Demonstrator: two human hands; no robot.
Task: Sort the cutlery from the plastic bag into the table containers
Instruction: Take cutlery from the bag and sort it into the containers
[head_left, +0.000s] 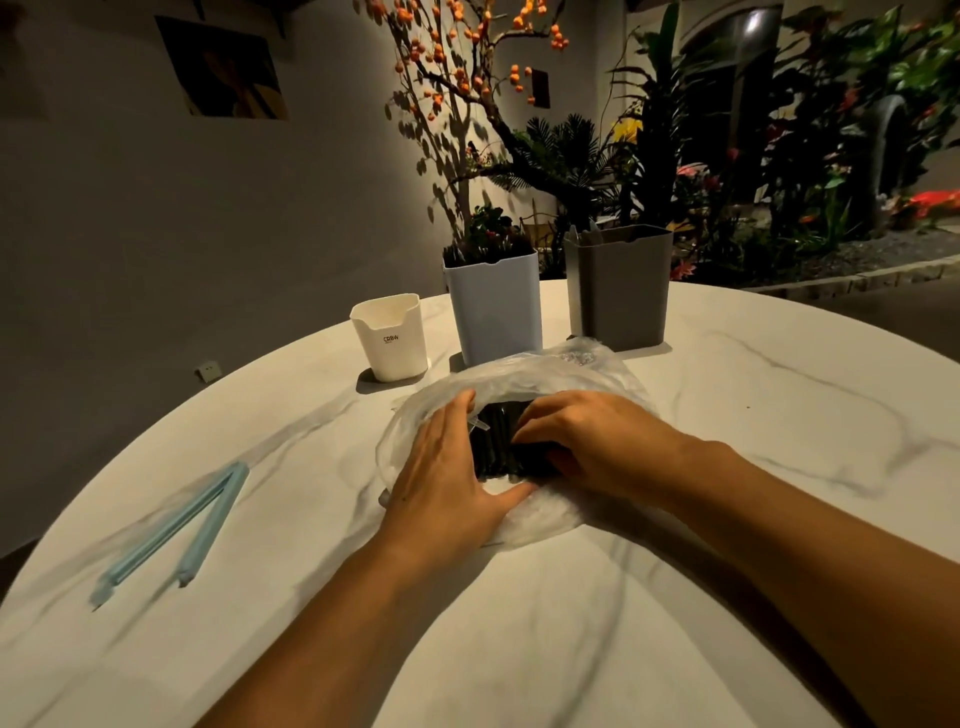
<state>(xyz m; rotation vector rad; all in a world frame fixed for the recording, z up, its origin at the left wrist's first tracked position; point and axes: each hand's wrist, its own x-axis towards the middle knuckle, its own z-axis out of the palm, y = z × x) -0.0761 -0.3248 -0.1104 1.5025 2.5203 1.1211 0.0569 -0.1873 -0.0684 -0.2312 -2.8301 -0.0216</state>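
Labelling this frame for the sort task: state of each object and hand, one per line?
plastic bag: lying on the table, mouth open
black cutlery: bundled inside the bag
left hand: fingers straight, resting on the bag
right hand: fingers curled on the cutlery
white container: upright, contents not visible
blue container: upright, dark items inside
grey container: upright, pale items inside
blue bag clip: open, on the table

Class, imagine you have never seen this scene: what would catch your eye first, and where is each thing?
First, the two hands at the centre: the left hand lies flat on a clear plastic bag, while the right hand curls into the dark cutlery inside it. Behind the bag stand three containers in a row: white container, light blue container, grey container. A pale blue bag clip lies open at the left.
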